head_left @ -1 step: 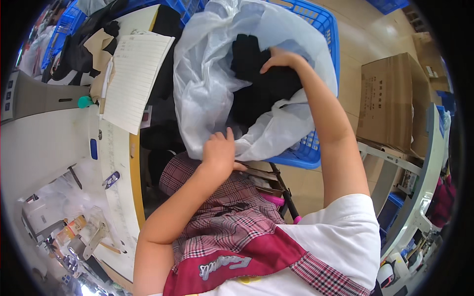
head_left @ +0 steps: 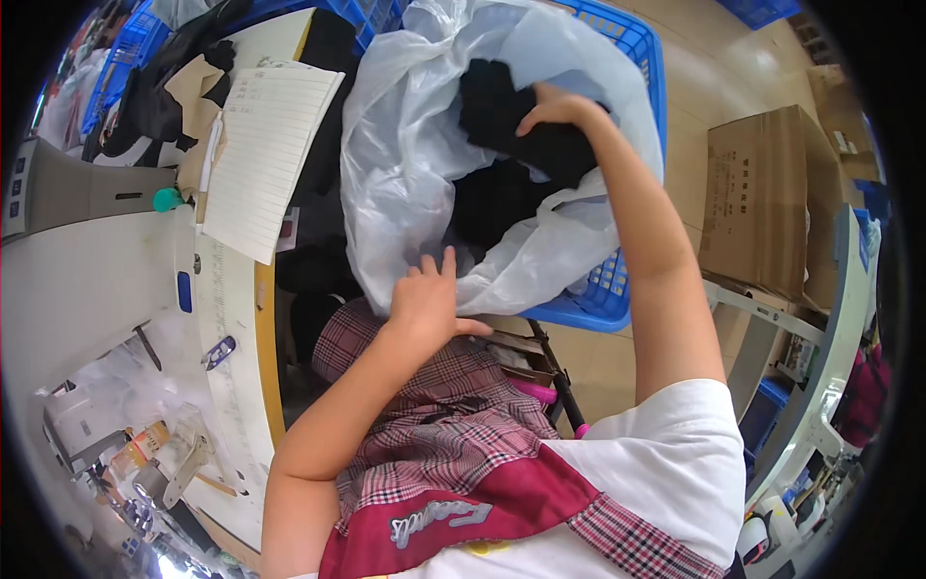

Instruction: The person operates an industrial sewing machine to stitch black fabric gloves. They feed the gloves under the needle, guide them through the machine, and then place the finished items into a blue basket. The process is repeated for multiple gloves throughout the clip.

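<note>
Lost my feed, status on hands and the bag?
Left hand gripping clear plastic bag rim. Right hand inside, on black garments. Bag sits in blue basket. Nothing blocking.

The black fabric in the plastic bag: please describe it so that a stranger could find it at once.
Start at the blue plastic crate in the upper middle. A large translucent white plastic bag fills it, its near edge under the left hand. The black fabric pieces lie inside the bag, with the right hand resting on them; they are the only dark thing within the pale plastic.

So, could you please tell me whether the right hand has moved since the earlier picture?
No. The right hand lies on the black cloth at the same spot against the blue basket.
</note>
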`<control>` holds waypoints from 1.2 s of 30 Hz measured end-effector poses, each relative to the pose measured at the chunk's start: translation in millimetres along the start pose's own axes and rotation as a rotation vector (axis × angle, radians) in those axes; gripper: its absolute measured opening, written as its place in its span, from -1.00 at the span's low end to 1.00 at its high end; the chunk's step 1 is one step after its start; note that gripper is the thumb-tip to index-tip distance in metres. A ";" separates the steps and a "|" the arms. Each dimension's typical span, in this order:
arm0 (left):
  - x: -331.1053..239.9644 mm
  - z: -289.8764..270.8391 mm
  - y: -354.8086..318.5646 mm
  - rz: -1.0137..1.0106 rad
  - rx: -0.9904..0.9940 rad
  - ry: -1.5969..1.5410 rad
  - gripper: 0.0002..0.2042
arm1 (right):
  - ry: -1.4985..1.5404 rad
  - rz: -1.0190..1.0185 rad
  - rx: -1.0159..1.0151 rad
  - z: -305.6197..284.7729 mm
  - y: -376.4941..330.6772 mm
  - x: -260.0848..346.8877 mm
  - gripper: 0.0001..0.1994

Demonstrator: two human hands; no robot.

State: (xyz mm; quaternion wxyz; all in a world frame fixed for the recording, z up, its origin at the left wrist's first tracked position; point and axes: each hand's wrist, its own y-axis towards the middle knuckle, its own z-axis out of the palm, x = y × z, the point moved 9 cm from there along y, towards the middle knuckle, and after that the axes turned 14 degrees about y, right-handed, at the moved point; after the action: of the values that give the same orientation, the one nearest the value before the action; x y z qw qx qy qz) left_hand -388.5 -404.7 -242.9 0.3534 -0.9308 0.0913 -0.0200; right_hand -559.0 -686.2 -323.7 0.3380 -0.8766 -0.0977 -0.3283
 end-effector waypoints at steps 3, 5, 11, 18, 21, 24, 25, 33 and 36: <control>25.3 -21.6 -1.7 -0.064 -0.150 -0.341 0.01 | -0.029 -0.122 -0.174 -51.6 -1.0 1.6 -0.01; 60.2 -16.2 21.9 -0.124 -0.463 -0.523 -0.03 | -0.097 -0.127 0.002 -55.8 -13.1 19.6 -0.05; 60.6 -12.5 60.6 -0.256 -0.412 -0.945 0.10 | -0.017 0.147 0.434 39.4 4.4 -10.5 -0.12; 9.8 36.3 48.1 0.032 -0.309 -0.420 -0.21 | -0.270 0.136 -0.248 66.8 74.7 -110.2 0.18; 1.4 13.6 34.4 0.067 -0.454 -0.294 -0.26 | -0.515 -0.006 -0.639 62.0 45.0 -85.0 0.25; -1.9 5.5 40.4 0.051 -0.483 -0.167 -0.10 | -0.650 -0.213 -0.625 62.1 12.5 -14.1 0.04; -1.5 7.6 46.0 0.017 -0.451 -0.131 -0.06 | -0.687 -0.273 -0.626 62.9 -5.3 11.3 -0.03; 28.5 -6.3 52.4 -0.185 -0.446 -0.397 0.13 | -0.705 0.082 0.521 223.3 -98.5 -117.4 -0.51; 52.6 -1.8 52.8 -0.204 -0.428 -0.642 0.05 | -0.752 0.153 0.484 219.4 -76.7 -128.5 -0.47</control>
State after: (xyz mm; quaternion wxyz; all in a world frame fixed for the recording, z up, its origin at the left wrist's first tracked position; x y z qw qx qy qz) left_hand -345.2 -454.3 -277.9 0.1582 -0.9466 -0.1149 0.2565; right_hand -575.7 -477.9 -487.6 0.4976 -0.8354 -0.2225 0.0711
